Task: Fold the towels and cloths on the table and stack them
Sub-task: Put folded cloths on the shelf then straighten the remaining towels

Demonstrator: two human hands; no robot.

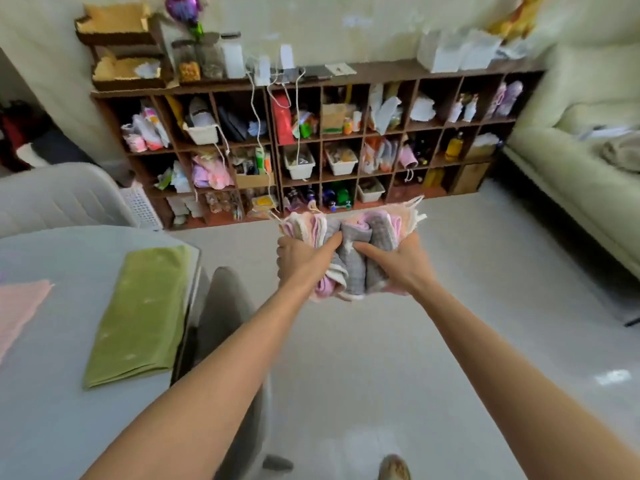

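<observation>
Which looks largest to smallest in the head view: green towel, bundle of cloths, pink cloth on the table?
1. green towel
2. bundle of cloths
3. pink cloth, but the frame edge cuts it off, so its rank is unsure.

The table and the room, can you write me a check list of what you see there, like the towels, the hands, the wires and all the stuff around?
Surface: pale table at left, partly in view.
Job's things: folded green towel and pink cloth lie on the table; a bundle of cloths, grey, pink and cream, is held over the floor, away from the table.
Clutter: nothing seen on the table besides the cloths.
Grippers: left hand and right hand both grip the bundle.
Cables: white cords hang down the shelf front.
Surroundings: crowded cubby shelf, grey chair, pale sofa.
</observation>
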